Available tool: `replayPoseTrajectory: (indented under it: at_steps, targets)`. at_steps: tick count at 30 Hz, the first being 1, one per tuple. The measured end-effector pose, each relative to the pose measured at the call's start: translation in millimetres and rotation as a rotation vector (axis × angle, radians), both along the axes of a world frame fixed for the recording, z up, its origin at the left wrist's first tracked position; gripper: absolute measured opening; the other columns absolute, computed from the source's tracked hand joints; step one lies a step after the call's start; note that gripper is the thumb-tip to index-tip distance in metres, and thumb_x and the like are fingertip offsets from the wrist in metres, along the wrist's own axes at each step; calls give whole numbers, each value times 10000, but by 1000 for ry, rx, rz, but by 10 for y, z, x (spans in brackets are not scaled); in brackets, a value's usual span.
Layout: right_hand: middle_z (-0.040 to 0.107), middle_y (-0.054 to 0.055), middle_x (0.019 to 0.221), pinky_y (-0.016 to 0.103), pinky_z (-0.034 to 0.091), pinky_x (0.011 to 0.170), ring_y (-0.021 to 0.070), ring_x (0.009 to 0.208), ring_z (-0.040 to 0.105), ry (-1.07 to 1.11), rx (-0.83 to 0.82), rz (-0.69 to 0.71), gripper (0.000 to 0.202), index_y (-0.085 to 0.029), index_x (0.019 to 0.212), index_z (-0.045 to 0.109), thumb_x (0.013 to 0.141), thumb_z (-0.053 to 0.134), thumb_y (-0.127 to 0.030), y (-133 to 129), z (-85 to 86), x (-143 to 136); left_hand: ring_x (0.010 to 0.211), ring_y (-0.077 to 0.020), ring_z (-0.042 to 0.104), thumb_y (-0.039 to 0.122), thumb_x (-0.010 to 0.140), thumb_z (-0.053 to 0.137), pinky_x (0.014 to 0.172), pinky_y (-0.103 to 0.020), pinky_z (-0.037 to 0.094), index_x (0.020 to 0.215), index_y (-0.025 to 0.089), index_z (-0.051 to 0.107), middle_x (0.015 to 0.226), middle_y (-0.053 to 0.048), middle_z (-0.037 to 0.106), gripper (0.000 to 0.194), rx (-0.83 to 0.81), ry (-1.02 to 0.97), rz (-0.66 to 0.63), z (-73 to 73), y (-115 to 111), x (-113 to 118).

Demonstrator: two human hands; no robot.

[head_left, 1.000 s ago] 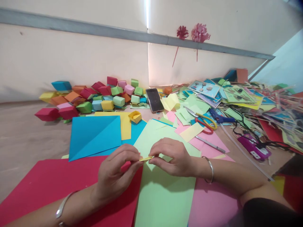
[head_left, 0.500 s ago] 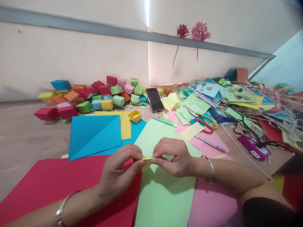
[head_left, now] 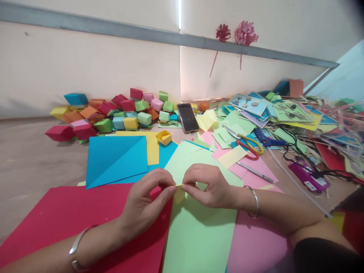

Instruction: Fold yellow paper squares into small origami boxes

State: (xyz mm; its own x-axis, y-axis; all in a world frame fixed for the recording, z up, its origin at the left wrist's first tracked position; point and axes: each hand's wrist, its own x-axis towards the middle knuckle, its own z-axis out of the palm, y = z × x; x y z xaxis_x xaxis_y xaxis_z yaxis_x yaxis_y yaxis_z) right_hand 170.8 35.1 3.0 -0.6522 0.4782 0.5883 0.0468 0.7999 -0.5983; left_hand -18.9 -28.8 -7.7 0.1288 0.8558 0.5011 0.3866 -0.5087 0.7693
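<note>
Between the fingertips of both hands is a small yellow piece of paper (head_left: 179, 194), its upper edge pinched from either side. My left hand (head_left: 152, 201) grips the left end with thumb and forefinger, and my right hand (head_left: 209, 185) does the same on the right. Part of the paper is hidden behind the fingers. Below the hands lies a light green sheet (head_left: 199, 235). A large red sheet (head_left: 108, 212) spreads under my left forearm, and a pink sheet (head_left: 256, 242) under my right one.
Folded paper boxes (head_left: 131, 123) are heaped along the wall. A blue sheet (head_left: 116, 159), a yellow paper box (head_left: 163, 137) and a phone (head_left: 187, 117) lie beyond my hands. Scissors (head_left: 250, 147), a cutter knife (head_left: 256, 172), a glue gun (head_left: 267, 139) and a purple power strip (head_left: 308, 176) are rightward.
Both hands still pinch the yellow paper; their fingertips have come closer together along its edge. The whole view has shifted slightly.
</note>
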Motion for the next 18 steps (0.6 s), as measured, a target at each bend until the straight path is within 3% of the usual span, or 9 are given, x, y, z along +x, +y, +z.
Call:
replayPoseTrajectory:
  at_steps: [7, 14, 18]
  targets:
    - [593, -2, 667, 211, 435, 568, 94, 586, 509, -71, 51, -27, 107, -177, 774, 559, 850, 509, -121, -49, 9, 7, 630, -121, 605, 187, 885, 599, 583, -210, 494, 721, 204, 607, 674, 10, 649, 165, -74, 24, -9, 38, 0, 9]
    - [578, -24, 621, 184, 416, 523, 67, 537, 478, 18, -145, -74, 129, -168, 717, 575, 835, 556, -122, -40, 42, 0, 635, -134, 608, 262, 825, 652, 577, -235, 522, 802, 197, 643, 760, -18, 670, 70, -195, -30, 37, 34, 23, 27]
    - [607, 19, 698, 223, 467, 604, 107, 648, 544, -1, -16, -48, 109, -166, 769, 613, 868, 568, -159, -38, 47, -7, 612, -122, 588, 211, 872, 599, 563, -215, 487, 693, 202, 599, 652, 10, 629, 179, -143, 34, 2, 23, 16, 44]
